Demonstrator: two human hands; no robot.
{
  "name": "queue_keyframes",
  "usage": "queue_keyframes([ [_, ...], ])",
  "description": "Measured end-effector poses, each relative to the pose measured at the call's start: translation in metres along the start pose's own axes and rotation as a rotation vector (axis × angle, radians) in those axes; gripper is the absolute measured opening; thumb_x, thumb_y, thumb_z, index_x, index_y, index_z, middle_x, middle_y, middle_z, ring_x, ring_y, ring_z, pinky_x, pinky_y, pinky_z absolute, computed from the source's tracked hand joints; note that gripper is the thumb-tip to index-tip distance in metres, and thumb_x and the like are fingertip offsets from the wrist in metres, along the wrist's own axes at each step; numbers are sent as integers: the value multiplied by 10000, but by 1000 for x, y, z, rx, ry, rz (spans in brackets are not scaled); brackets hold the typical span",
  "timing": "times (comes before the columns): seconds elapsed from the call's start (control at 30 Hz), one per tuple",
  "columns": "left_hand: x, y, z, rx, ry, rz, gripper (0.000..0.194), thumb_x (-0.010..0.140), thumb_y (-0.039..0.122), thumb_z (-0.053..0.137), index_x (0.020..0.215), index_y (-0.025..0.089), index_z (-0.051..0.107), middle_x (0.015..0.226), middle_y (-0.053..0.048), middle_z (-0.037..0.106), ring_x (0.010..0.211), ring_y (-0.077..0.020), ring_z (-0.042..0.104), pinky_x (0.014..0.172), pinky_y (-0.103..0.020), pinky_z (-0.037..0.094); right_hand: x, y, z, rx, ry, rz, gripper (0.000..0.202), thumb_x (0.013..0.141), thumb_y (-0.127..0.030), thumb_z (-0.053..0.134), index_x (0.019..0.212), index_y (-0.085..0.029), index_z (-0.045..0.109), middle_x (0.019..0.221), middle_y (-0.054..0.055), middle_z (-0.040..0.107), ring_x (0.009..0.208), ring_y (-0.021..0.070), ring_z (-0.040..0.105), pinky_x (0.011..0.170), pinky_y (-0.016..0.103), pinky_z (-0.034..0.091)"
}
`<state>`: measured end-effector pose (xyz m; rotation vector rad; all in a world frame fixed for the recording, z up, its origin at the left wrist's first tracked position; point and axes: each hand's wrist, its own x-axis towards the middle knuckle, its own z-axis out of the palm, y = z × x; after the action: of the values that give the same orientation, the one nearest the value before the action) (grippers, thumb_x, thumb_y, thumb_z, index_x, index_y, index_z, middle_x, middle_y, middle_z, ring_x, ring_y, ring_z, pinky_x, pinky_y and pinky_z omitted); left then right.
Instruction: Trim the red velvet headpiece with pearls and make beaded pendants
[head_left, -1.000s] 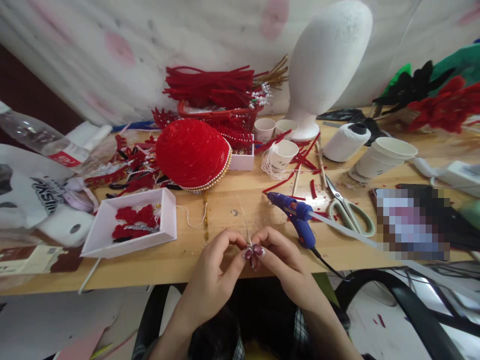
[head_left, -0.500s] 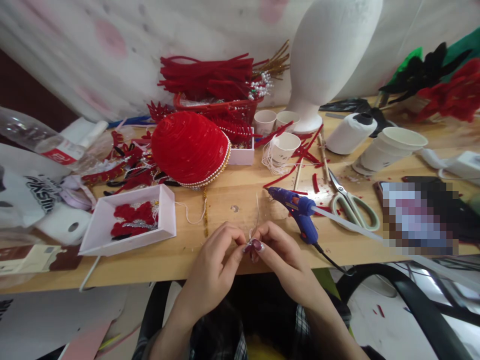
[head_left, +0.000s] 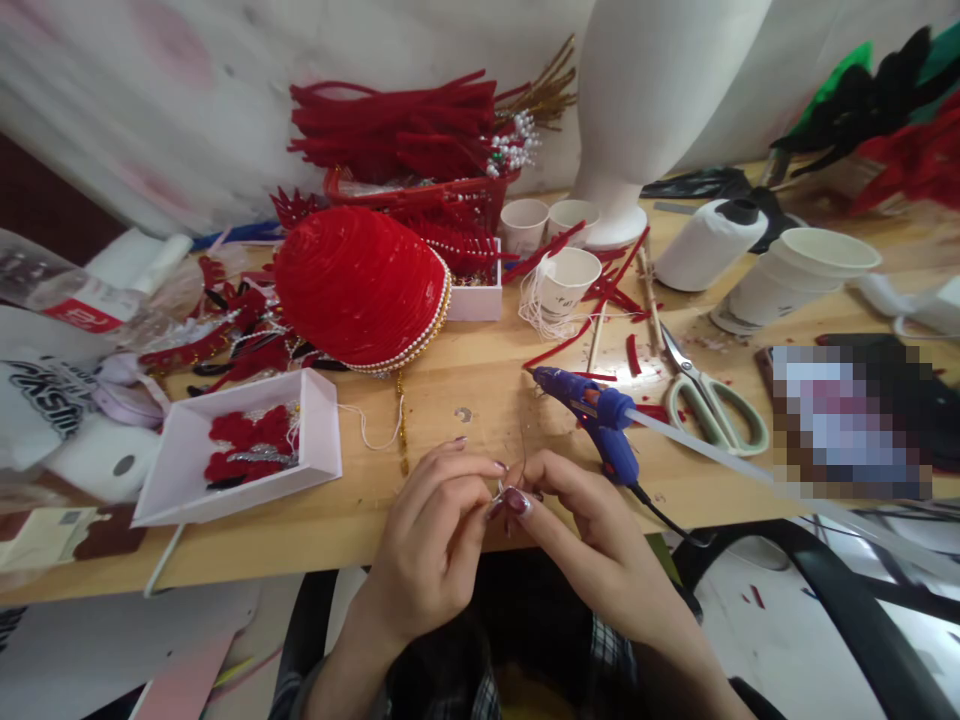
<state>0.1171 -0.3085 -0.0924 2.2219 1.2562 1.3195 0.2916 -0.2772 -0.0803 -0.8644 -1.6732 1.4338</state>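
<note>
Near the table's front edge, my left hand [head_left: 439, 530] and my right hand [head_left: 581, 525] meet fingertip to fingertip. The right thumb and index finger pinch a thin wire [head_left: 523, 437] that sticks up between the hands. A bit of white thread [head_left: 500, 487] shows at the left fingertips, where the left thumb and index finger are pressed together; the other left fingers are more extended. Whatever else is between the fingertips is too small and covered to make out. Just right of my hands lies a blue glue gun [head_left: 589, 400] with a clear glue stick in it.
A red wrapped dome edged with beads [head_left: 360, 290] stands behind my hands. To the left is a white box [head_left: 322, 430] of red pieces. Scissors [head_left: 709, 395], a phone [head_left: 847, 420], paper cups [head_left: 566, 285], a thread spool [head_left: 709, 245] and a white head form [head_left: 660, 90] also occupy the table.
My left fingers have lifted and spread a little over the right fingertips, while both hands stay together. The wire looks more upright and browner. The whole view has shifted slightly.
</note>
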Motion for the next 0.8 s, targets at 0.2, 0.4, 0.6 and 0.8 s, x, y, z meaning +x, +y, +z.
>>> queue_keyframes([
  [0.2,1,2,4,45,-8,5,243,865,-53,510,1001,147,527,944,-42,588,933,-138,570,1077,-368,446,-4,-3,-1,-164,43,-70,133,982,-142,500,876,-202,554,778,-30,591,708,112,550,647,212,427],
  [0.4,1,6,5,0,-16,-59,270,890,-39,456,1048,178,487,994,-41,568,1048,-142,561,1066,-305,427,-9,-1,4,-530,109,-319,112,953,-96,482,973,-176,559,807,29,626,709,167,574,641,286,432],
  [0.6,-5,8,5,-185,-22,-220,232,936,23,439,1029,232,477,1029,-29,555,1054,-145,555,1023,-297,436,-8,2,2,-379,102,-258,90,966,-146,546,979,-211,607,781,12,633,683,159,578,630,280,444],
  [0.8,-6,9,2,-345,-44,-358,144,983,114,459,985,248,510,971,-7,559,992,-144,559,961,-291,441,-4,2,3,285,-33,131,154,1017,-313,541,943,-194,605,733,-15,575,659,114,554,613,215,465],
])
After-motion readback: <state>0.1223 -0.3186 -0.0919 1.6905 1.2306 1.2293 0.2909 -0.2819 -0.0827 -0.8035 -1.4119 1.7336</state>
